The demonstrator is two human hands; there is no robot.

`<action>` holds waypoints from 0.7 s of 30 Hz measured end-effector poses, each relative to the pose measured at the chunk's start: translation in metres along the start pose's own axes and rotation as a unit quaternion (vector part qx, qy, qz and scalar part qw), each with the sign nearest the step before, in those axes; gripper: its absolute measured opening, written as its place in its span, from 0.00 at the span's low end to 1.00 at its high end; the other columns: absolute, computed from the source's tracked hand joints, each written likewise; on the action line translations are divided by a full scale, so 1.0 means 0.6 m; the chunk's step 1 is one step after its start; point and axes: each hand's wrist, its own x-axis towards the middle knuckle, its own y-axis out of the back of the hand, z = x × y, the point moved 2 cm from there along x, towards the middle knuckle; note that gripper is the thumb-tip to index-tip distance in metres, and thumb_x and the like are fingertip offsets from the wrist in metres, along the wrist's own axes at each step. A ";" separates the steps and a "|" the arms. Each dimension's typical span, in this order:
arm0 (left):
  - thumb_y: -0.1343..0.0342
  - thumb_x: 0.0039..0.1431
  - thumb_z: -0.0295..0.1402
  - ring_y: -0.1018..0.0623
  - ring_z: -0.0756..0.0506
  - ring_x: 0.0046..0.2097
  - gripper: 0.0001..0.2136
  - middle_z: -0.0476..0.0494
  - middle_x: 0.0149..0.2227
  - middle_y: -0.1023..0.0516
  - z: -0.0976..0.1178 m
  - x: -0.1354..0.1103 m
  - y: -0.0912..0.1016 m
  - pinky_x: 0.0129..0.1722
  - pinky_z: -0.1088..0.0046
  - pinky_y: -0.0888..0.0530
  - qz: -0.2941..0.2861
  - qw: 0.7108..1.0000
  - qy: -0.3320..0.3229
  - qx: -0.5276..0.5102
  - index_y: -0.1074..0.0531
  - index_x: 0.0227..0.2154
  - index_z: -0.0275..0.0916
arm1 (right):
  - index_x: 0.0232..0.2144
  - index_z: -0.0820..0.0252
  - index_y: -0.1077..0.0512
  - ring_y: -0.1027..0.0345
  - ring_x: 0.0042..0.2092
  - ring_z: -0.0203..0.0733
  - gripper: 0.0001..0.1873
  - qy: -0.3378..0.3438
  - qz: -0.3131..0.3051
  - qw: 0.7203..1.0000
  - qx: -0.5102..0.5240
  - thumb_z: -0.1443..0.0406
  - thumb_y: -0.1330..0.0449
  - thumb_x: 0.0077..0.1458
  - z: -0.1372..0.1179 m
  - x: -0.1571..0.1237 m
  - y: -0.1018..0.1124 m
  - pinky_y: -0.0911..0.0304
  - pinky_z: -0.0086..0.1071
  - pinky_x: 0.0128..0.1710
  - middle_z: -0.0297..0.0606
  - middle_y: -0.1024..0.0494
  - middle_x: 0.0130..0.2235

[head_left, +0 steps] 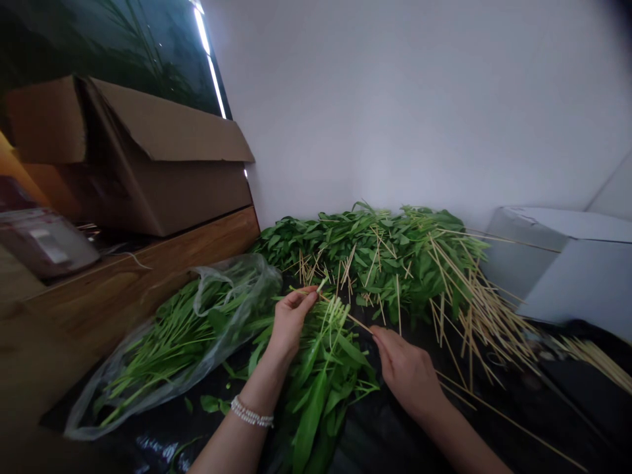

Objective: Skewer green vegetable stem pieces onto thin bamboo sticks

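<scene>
The wooden skewer (359,323) spans the gap between your hands: your left hand (291,319) pinches a green stem (322,285) at one end, your right hand (407,368) grips the other. Leafy greens (316,395) lie between your forearms, a clear plastic bag (81,431) left of your left hand. Beyond both hands spreads a heap of skewered greens (320,234).

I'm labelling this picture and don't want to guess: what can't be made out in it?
All in the head view:
Cardboard box: its contents, hidden by flaps and walls.
Thin stick: where it ends, covered by the right hand.
White box: its far right part, cut off by the edge.
Item at far left: markings, blurred.
</scene>
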 end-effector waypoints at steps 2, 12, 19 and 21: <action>0.33 0.45 0.36 0.25 0.50 0.31 0.12 0.45 0.30 0.19 0.000 0.000 0.000 0.34 0.77 0.30 -0.001 1.000 0.001 0.001 0.20 0.33 0.37 | 0.46 0.59 0.29 0.25 0.38 0.37 0.16 0.002 0.003 1.000 -0.002 0.67 0.55 0.64 0.000 0.000 0.000 0.32 0.27 0.37 0.40 0.21 0.40; 0.33 0.44 0.36 0.25 0.49 0.31 0.10 0.44 0.32 0.18 0.008 -0.008 -0.005 0.35 0.74 0.29 -0.004 0.999 -0.017 0.037 0.19 0.29 0.36 | 0.47 0.60 0.31 0.25 0.40 0.39 0.16 -0.008 -0.005 1.000 0.003 0.69 0.55 0.63 0.004 -0.007 -0.011 0.32 0.29 0.39 0.39 0.22 0.41; 0.35 0.47 0.40 0.25 0.49 0.31 0.15 0.44 0.30 0.19 0.005 -0.006 -0.006 0.34 0.74 0.29 -0.017 1.000 0.009 0.023 0.20 0.35 0.36 | 0.47 0.59 0.31 0.25 0.40 0.39 0.15 -0.015 -0.007 1.000 0.024 0.68 0.55 0.64 -0.001 -0.005 -0.008 0.32 0.29 0.41 0.38 0.22 0.41; 0.34 0.46 0.41 0.25 0.49 0.31 0.15 0.43 0.30 0.19 0.002 -0.004 -0.005 0.35 0.74 0.29 -0.022 0.999 0.017 0.023 0.20 0.33 0.35 | 0.46 0.60 0.31 0.25 0.40 0.39 0.15 -0.016 -0.005 1.000 0.019 0.68 0.55 0.64 -0.001 -0.005 -0.007 0.32 0.30 0.41 0.38 0.22 0.41</action>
